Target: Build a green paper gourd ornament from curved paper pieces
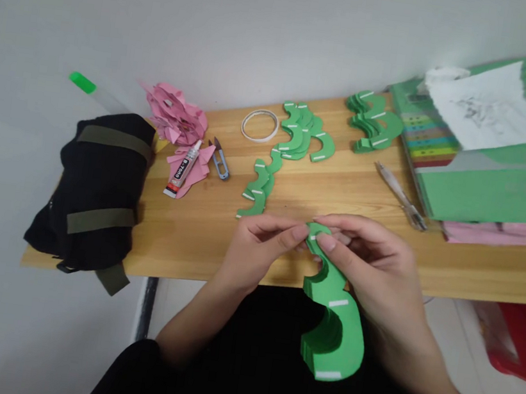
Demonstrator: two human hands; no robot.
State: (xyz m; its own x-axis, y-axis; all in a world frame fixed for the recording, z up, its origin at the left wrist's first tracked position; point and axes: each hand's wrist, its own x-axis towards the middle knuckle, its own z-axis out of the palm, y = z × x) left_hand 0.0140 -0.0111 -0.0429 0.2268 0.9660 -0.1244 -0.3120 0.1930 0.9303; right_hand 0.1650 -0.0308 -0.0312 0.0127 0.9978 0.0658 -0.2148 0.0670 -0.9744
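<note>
A stack of green curved foam cut-outs (336, 326) with white tape strips hangs in front of the table edge. My right hand (374, 270) is closed round its upper end. My left hand (258, 251) pinches the top tip of the same stack with thumb and forefinger. More green cut-outs lie on the wooden table (200, 234): a small row (259, 187), a fanned pile (305, 135) and another pile (372, 121) further right.
A tape roll (259, 125), thread snips (220, 160), a glue tube (182, 170) and pink foam pieces (175, 114) lie at the back left. A black bag (96, 191) sits at the left end. Green and pink foam sheets (492, 182) and a pen (401, 196) occupy the right.
</note>
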